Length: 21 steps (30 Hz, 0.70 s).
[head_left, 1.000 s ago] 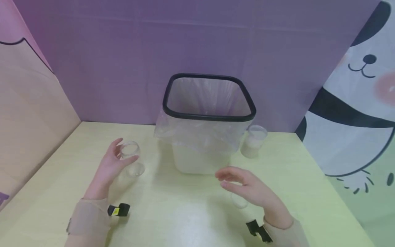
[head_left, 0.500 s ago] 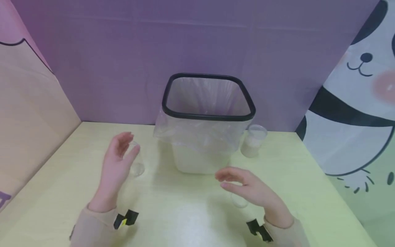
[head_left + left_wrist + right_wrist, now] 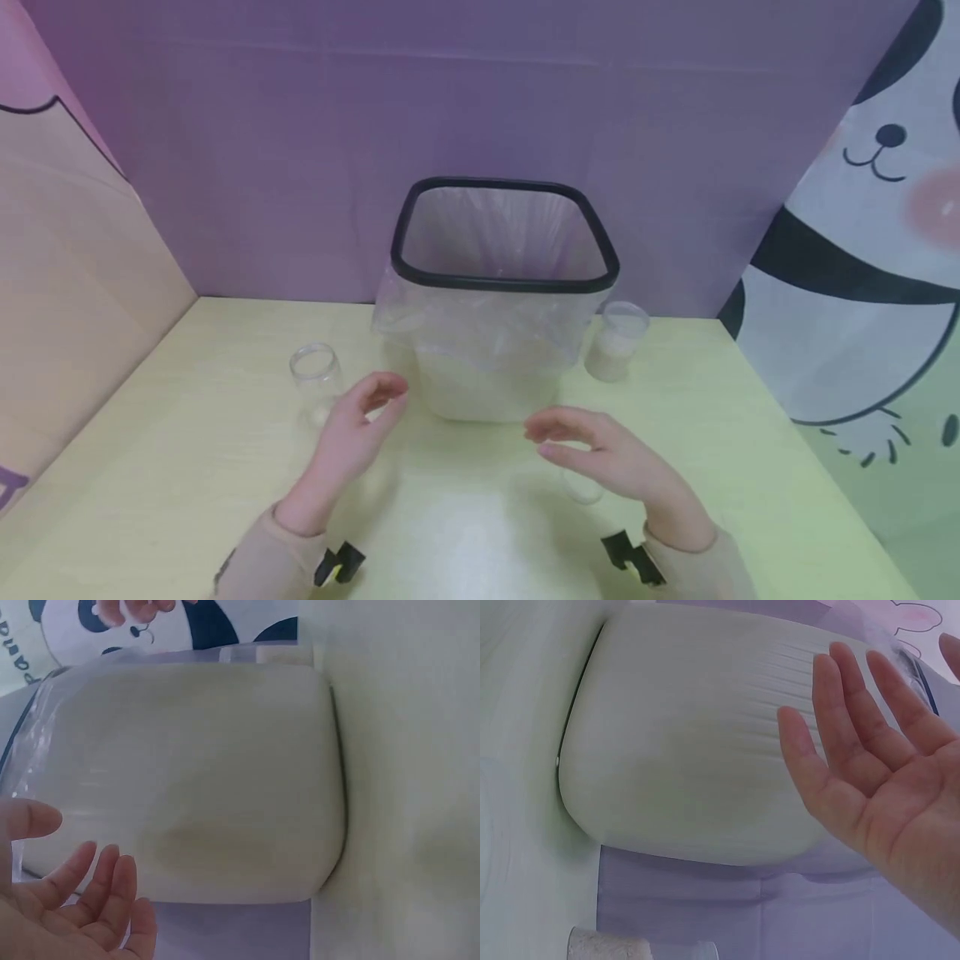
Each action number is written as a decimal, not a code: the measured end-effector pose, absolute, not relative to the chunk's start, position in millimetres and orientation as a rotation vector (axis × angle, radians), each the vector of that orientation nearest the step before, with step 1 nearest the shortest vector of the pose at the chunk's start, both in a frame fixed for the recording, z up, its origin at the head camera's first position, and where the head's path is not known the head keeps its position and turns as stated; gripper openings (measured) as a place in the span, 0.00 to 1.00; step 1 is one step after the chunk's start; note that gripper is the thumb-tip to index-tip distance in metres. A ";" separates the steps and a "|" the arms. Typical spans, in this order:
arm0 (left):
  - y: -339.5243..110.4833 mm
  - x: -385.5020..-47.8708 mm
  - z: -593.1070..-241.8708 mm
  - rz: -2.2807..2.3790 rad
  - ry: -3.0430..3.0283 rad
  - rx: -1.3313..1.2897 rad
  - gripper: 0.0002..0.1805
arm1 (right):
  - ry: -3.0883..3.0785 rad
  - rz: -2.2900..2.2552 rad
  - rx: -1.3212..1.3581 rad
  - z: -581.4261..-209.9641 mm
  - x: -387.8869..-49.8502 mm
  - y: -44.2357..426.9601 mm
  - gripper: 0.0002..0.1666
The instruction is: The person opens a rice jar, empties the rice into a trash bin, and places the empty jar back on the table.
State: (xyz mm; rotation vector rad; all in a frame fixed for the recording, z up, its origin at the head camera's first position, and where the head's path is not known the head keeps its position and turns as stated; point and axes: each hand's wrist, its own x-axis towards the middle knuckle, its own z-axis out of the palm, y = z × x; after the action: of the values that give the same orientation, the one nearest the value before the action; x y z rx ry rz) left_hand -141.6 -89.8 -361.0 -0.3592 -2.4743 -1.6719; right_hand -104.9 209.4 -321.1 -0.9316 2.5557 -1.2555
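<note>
My left hand [image 3: 352, 429] is held in front of the bin's left side, its fingers loosely bent and holding nothing. Just behind and to its left a clear jar [image 3: 316, 371] stands upright on the table, partly hidden by the hand. My right hand [image 3: 600, 450] hovers over the table in front of the bin's right side, relaxed and empty. Beneath it lies a clear round object [image 3: 582, 490], partly covered by the hand. In the wrist views, the left hand [image 3: 90, 907] and right hand [image 3: 892, 780] both show empty palms before the bin.
A white bin [image 3: 487, 387] with a black rim [image 3: 506, 283] and a clear liner stands at the table's back middle. To its right is a clear container [image 3: 617, 342] with pale contents. A purple cloth [image 3: 480, 100] hangs behind the table.
My left hand has let go of the clear jar and moved right, towards the bin; the jar stays standing. My right hand has stayed nearly still.
</note>
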 end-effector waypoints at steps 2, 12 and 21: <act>-87.0 -139.5 -364.3 -1.673 -2.488 -0.370 0.13 | 2.552 -1.255 -0.937 -321.6 -105.7 209.5 0.17; -80.4 -133.9 -372.6 -1.700 -2.510 -0.356 0.12 | 2.537 -1.326 -0.920 -325.9 -112.2 220.7 0.17; -79.7 -130.7 -374.5 -1.714 -2.534 -0.352 0.13 | 2.620 -1.419 -0.707 -311.5 -138.3 265.0 0.18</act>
State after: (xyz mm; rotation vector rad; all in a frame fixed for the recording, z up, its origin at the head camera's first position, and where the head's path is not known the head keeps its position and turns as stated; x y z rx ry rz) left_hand -130.7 -79.7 -374.5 -0.3520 -2.5340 -1.7144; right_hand -138.3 265.0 -311.5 -0.7074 2.6196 -1.4191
